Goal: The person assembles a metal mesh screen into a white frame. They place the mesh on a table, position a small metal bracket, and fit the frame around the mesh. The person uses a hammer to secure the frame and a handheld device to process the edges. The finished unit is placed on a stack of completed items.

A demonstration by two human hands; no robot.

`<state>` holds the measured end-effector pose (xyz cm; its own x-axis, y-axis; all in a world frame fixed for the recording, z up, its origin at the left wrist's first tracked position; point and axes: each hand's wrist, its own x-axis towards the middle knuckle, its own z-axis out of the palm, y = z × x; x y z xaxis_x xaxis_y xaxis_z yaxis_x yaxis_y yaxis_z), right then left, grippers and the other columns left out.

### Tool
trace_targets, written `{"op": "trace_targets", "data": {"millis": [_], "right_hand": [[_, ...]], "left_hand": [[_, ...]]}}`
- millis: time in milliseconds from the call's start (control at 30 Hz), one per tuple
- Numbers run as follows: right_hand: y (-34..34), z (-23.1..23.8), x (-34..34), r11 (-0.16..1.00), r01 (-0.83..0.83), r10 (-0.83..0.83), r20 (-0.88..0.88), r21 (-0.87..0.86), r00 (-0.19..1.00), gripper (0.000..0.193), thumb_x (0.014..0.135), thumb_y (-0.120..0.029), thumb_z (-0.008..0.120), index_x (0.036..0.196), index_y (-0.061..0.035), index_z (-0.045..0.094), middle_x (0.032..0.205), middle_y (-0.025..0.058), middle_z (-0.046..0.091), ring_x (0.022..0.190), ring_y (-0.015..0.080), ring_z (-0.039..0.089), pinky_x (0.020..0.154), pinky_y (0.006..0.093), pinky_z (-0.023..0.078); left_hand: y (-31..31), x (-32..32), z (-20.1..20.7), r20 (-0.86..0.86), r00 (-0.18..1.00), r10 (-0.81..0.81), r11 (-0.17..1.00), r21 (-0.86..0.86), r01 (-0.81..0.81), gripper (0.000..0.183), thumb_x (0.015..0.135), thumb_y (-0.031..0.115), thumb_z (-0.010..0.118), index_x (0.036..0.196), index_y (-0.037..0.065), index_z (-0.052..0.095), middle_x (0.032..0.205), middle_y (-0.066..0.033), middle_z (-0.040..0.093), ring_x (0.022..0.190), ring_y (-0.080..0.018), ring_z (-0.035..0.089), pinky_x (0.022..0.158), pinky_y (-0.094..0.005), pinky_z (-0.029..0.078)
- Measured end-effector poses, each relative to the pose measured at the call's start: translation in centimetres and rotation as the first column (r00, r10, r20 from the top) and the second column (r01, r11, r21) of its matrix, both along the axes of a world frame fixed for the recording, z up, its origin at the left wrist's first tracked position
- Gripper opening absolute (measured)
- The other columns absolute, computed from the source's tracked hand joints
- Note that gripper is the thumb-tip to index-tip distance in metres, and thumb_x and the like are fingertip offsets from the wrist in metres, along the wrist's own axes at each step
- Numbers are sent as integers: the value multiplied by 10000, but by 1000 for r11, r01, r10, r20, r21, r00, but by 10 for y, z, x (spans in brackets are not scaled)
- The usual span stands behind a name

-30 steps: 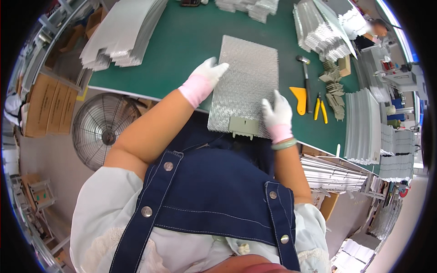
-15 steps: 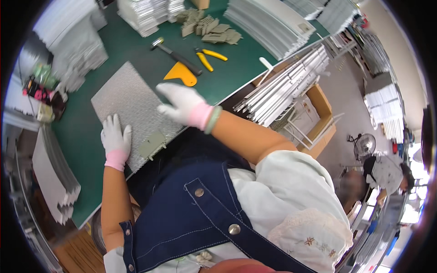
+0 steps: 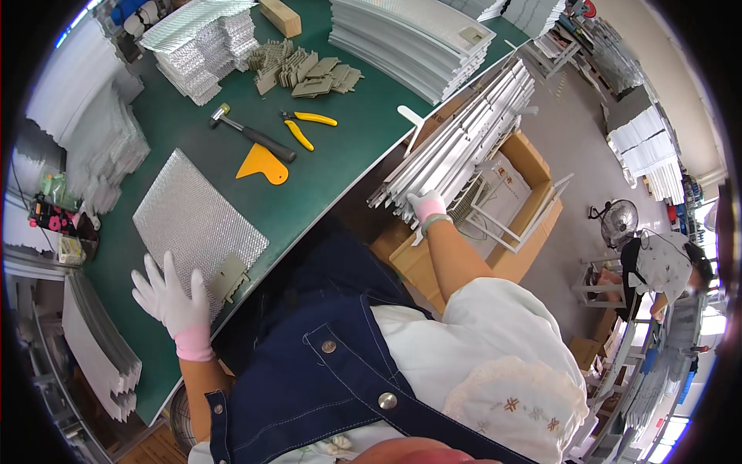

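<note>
Green worktop (image 3: 340,151) ran slantwise across the workshop, and beyond it a fan (image 3: 621,220) stood on the grey floor near a person (image 3: 661,263) in a pale shirt. Looking down from the head view, I saw a silvery honeycomb-textured panel (image 3: 197,209) lying flat near the table's front edge, a grey-green plastic bracket (image 3: 229,278) at its near edge. The left hand (image 3: 174,301), in a white glove with a pink cuff, was open, fingers spread at the panel's left side; whether it touched, I couldn't tell. Off the table's front edge, the right hand (image 3: 429,206) was at the near ends of a bundle of white strips (image 3: 464,139), beside an open cardboard box (image 3: 533,158); its fingers were partly hidden, so I couldn't tell whether they gripped any. Past the panel lay a yellow scraper (image 3: 264,164), a black-handled hammer (image 3: 267,141) and yellow-handled pliers (image 3: 309,120).
</note>
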<state>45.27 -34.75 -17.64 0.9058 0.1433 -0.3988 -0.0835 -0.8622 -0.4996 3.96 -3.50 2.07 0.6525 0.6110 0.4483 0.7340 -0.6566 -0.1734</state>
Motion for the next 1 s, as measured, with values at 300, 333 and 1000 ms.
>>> {"op": "trace_targets", "data": {"millis": [300, 333, 1000], "right_hand": [[35, 137, -100, 347, 330, 681, -478, 878, 555, 232, 917, -302, 673, 881, -85, 601, 712, 58, 640, 577, 130, 582, 481, 249, 444], [47, 163, -129, 376, 183, 734, -412, 909, 539, 261, 928, -330, 669, 896, -80, 597, 707, 54, 636, 562, 131, 584, 486, 243, 451], [16, 102, -16, -360, 410, 672, -71, 838, 737, 304, 1004, -348, 495, 1052, -55, 556, 1056, 83, 559, 933, 200, 518, 907, 389, 433]], "left_hand": [[-48, 45, 6, 244, 743, -623, 637, -394, 663, 837, 845, 562, 681, 1430, 21, 428, 1484, -252, 380, 1413, -472, 281, 1147, -565, 228], [-63, 63, 5, 323, 674, -664, 443, -556, 703, 987, 812, 691, 642, 1476, 15, 364, 1531, -255, 310, 1443, -448, 244, 1173, -533, 202], [-30, -37, 66, 956, 70, 285, 330, -167, 929, 345, 972, 102, 469, 1306, 12, 465, 671, -17, 447, 619, -153, 499, 705, -364, 471]]}}
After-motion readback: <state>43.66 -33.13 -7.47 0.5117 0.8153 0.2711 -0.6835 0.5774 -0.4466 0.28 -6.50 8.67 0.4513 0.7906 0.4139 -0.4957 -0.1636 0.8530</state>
